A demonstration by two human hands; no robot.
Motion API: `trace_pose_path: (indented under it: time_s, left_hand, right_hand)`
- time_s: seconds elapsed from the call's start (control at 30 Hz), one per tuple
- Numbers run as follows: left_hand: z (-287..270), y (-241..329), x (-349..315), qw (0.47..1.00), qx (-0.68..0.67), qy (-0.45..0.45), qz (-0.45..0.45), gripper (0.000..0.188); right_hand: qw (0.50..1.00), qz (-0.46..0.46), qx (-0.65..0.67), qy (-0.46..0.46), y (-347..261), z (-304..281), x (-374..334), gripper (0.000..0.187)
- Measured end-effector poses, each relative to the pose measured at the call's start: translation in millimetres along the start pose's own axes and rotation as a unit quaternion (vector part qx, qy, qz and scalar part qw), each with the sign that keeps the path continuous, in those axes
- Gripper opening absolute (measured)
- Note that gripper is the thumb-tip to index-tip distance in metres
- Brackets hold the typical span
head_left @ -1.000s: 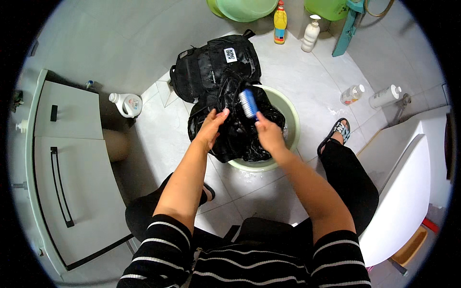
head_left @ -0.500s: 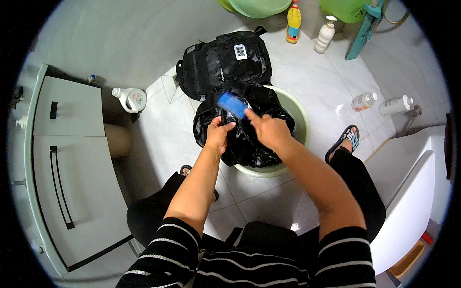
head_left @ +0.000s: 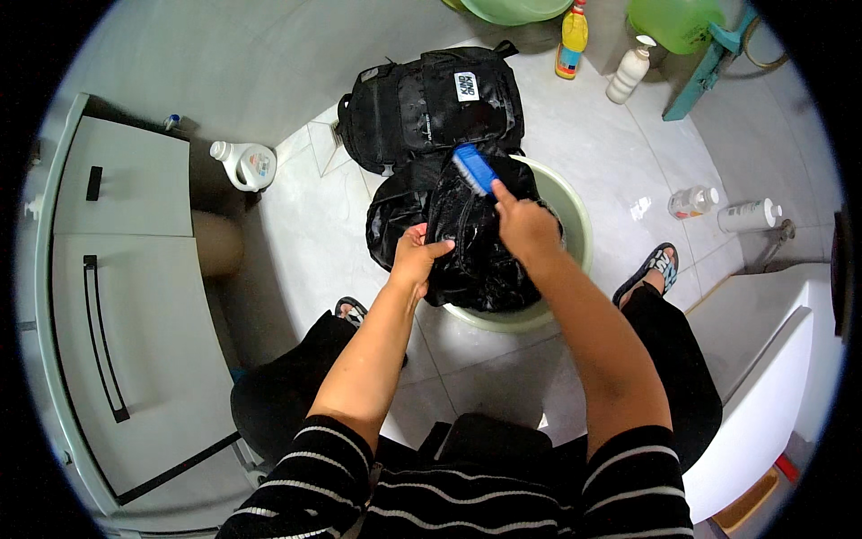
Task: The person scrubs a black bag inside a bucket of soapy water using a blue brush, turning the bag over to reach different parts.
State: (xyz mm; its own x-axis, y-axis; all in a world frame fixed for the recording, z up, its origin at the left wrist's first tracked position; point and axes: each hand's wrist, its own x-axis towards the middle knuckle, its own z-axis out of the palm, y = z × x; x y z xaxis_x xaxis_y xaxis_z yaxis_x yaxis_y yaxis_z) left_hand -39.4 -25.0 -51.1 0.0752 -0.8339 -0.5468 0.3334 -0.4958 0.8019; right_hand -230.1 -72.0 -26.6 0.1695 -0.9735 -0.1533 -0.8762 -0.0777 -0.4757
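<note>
A wet, shiny black fabric bag [head_left: 489,274] lies bunched over a pale green basin [head_left: 582,238], spilling past its left rim. My right hand [head_left: 528,229] is closed round one end of a blue scrub brush [head_left: 474,169], its pale bristles facing left, at the bag's far part. Whether the bristles press on the cloth I cannot tell. At the bag's left side my left hand [head_left: 416,260] pinches the fabric between thumb and fingers. Just beyond lies a black backpack [head_left: 422,99] with a white patch, flat on the tiles and touching the bag.
On the left stand a white jug [head_left: 244,166] and a grey-white cabinet [head_left: 126,314]. A yellow bottle [head_left: 572,40] and a white pump bottle [head_left: 628,70] are at the back. Two more bottles, a clear one [head_left: 691,203] and a white one [head_left: 750,216], stand right, beyond a white fixture [head_left: 763,359].
The brush has moved away from me and a little right over the bag, and it is turned more upright. My left hand keeps its hold on the fabric. The whole view has shifted slightly.
</note>
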Motion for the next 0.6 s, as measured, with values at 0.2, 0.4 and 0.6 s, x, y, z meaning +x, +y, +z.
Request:
trace_pose_path:
  time_s: [0.2, 0.4, 0.6]
  left_hand:
    - [-6, -6, -5, 0.999, 0.028, -0.017, -0.006, 0.041]
    - [15, 24, -31, 0.972, -0.168, -0.012, -0.162, 0.035]
    - [22, 41, -24, 0.935, -0.335, -0.069, -0.097, 0.036]
  right_hand:
    - [0.997, -0.032, -0.061, -0.036, 8, 7, -25, 0.037]
    - [0.982, 0.099, 0.152, 0.057, -49, -10, -59, 0.037]
    - [0.965, 0.105, 0.213, 0.115, -62, 43, -139, 0.039]
